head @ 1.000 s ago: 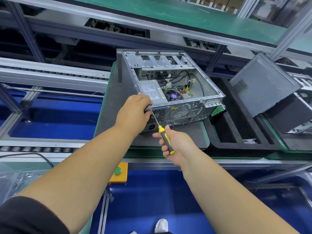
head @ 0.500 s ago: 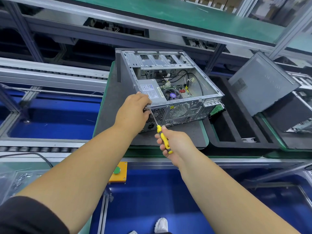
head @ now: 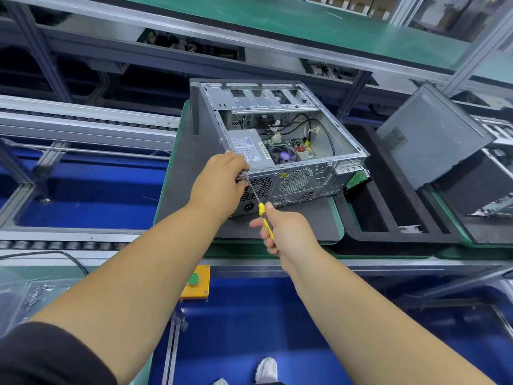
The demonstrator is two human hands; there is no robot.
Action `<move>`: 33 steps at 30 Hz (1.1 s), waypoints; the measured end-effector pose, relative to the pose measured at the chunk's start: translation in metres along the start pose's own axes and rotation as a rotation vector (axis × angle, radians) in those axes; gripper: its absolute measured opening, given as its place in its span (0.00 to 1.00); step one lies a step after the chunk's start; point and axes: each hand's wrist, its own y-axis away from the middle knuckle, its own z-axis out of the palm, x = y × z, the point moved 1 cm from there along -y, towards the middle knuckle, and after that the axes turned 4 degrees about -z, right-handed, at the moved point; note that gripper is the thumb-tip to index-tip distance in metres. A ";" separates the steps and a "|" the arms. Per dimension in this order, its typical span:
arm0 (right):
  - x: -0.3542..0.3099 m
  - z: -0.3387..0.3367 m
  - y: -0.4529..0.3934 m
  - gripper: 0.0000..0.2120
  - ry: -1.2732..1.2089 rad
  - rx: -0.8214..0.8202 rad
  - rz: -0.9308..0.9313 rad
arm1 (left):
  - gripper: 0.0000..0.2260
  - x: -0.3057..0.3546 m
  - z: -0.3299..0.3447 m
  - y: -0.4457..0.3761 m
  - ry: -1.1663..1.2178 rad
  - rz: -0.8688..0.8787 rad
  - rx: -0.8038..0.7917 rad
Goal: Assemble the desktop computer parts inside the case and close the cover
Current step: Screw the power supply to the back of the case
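From the head camera, an open silver sheet-metal computer case [head: 280, 151] lies on its side on a dark grey foam pad [head: 191, 173] atop the green-edged desk [head: 340, 226], its rear panel facing the person. Inside, a grey boxy power supply [head: 248, 145] sits at the near left corner beside a round black cooling fan [head: 284, 157]. The left hand [head: 219, 184] rests on that corner, its fingers [head: 241, 180] curled over the rear edge and touching the case. The right hand [head: 288, 232] grips a yellow-handled screwdriver [head: 262, 215], fingers wrapped round the handle; the thin steel shaft slants up-left, its tip meeting the rear panel just under the left fingers. A dark grey side cover [head: 433, 137] leans well to the right.
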 end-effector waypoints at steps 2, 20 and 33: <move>0.000 0.000 0.000 0.26 -0.177 -0.106 0.117 | 0.13 0.000 -0.001 0.000 0.006 0.013 0.001; -0.001 -0.007 -0.004 0.23 -0.396 -0.163 0.291 | 0.13 -0.001 0.001 0.000 0.014 0.019 0.012; 0.002 -0.002 0.000 0.19 0.196 0.086 -0.156 | 0.13 -0.001 0.003 0.001 0.033 0.002 0.009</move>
